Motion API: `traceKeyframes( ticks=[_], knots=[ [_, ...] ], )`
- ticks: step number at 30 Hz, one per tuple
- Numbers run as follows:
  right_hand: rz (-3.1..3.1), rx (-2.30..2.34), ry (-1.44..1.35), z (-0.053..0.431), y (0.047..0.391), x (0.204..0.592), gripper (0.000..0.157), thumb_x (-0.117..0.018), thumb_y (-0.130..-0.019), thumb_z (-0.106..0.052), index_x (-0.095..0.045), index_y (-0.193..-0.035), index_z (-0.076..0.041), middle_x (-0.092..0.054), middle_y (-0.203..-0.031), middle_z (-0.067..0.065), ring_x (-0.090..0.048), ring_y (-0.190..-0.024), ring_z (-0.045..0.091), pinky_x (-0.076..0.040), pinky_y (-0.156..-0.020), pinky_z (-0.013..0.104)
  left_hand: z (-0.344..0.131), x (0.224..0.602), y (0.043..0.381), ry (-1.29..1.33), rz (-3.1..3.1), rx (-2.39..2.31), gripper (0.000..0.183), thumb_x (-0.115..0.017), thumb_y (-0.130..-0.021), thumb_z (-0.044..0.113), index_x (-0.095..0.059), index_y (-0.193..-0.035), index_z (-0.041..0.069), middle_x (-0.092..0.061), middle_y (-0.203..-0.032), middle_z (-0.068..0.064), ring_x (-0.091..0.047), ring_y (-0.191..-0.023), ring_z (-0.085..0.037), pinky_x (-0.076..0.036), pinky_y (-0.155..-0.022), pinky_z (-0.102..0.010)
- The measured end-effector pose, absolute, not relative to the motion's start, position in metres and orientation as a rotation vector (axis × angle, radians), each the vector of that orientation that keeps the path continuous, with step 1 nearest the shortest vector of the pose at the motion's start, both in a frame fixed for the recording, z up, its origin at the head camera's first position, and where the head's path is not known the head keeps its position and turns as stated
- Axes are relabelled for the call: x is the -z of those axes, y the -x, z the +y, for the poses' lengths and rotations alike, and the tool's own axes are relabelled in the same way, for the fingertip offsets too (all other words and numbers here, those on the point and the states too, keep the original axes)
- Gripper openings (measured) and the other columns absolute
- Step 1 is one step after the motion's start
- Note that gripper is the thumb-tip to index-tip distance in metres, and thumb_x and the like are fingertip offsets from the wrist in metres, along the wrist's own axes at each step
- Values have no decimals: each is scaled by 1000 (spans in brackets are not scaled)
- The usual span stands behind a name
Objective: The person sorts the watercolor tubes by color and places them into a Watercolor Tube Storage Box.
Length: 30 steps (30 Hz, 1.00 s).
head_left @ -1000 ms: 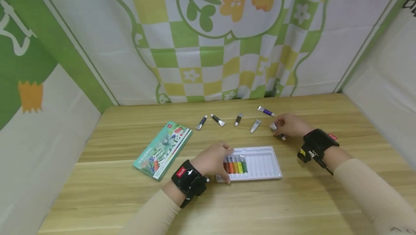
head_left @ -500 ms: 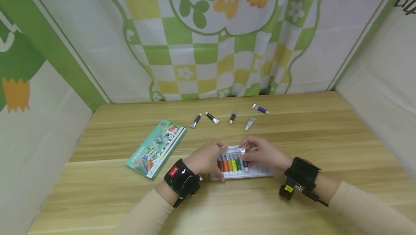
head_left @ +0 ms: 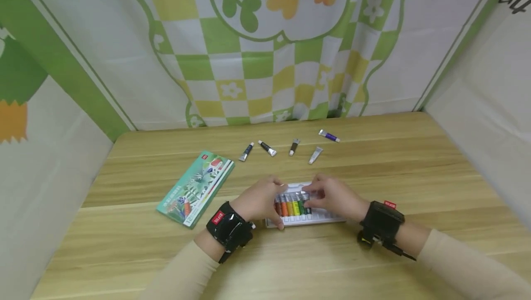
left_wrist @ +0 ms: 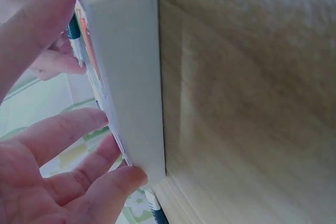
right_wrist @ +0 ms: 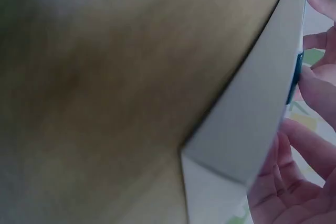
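A white plastic tray (head_left: 327, 218) sits on the table, with red, orange, ochre, yellow and green paint tubes (head_left: 290, 206) side by side in its left part. My left hand (head_left: 258, 201) grips the tray's left end, thumb at the near edge and fingers at the far side. Beside the green tube, my right hand (head_left: 338, 198) pinches a dark paint tube (head_left: 307, 210) low in the tray. This dark tube (right_wrist: 295, 77) also shows above the tray wall in the right wrist view, against the thumb. Part of the tray is hidden under the right hand.
Several loose paint tubes lie beyond the tray: two dark ones (head_left: 246, 151), a brown one (head_left: 294, 147), a silvery white one (head_left: 315, 155) and a purple one (head_left: 329, 135). A green paint box (head_left: 196, 189) lies left of the left hand. Fabric (head_left: 257, 60) hangs behind the table.
My right hand has picked up the dark tube from the table at the right, carried it left and lowered it into the tray beside the green tube. The left hand stays on the tray.
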State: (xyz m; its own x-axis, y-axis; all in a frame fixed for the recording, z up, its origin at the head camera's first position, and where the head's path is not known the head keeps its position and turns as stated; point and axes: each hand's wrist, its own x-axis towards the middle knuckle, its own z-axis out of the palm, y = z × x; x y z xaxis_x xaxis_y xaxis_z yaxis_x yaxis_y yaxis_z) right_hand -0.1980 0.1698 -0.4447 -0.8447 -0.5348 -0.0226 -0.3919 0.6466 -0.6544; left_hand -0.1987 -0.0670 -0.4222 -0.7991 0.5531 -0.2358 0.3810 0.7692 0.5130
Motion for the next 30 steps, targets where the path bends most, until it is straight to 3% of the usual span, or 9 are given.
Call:
traceKeyframes(
  ticks=[4,8,13,25,30],
  knots=[
    [2696,842,940,170,195,441,32,-85,-85,-20,-79,-114,-6,-64,-96,-3,-57,-84,11,-51,-71,27,-67,422,200,-709,2592,-625,98,-100,-62,20,-55,-146,1,-51,-144,-18,-52,-128,-32,-45,-106,-41],
    [2702,771,1052,169,193,435,23,-85,-85,-17,-82,-105,-7,-72,-101,-1,-67,-95,16,-58,-84,35,-68,421,199,-698,2597,-632,97,-101,-62,19,-55,-146,1,-51,-144,-18,-52,-128,-32,-46,-105,-41],
    [2700,733,1050,167,192,430,15,-86,-82,-10,-83,-97,-7,-76,-97,1,-71,-93,19,-59,-83,37,-68,420,198,-696,2596,-640,97,-101,-62,20,-56,-145,0,-52,-143,-18,-53,-126,-31,-46,-105,-41],
    [2726,662,1123,171,181,438,19,-80,-88,-9,-81,-106,-5,-74,-109,6,-70,-104,24,-58,-89,42,-66,420,195,-704,2605,-588,97,-100,-63,21,-54,-147,1,-51,-144,-19,-52,-128,-32,-46,-106,-41],
    [2694,679,1137,171,183,435,20,-80,-89,-7,-80,-108,-5,-74,-107,5,-70,-101,20,-58,-88,38,-64,419,196,-717,2616,-558,97,-100,-63,22,-55,-146,2,-52,-142,-19,-53,-126,-32,-47,-105,-41]
  ],
)
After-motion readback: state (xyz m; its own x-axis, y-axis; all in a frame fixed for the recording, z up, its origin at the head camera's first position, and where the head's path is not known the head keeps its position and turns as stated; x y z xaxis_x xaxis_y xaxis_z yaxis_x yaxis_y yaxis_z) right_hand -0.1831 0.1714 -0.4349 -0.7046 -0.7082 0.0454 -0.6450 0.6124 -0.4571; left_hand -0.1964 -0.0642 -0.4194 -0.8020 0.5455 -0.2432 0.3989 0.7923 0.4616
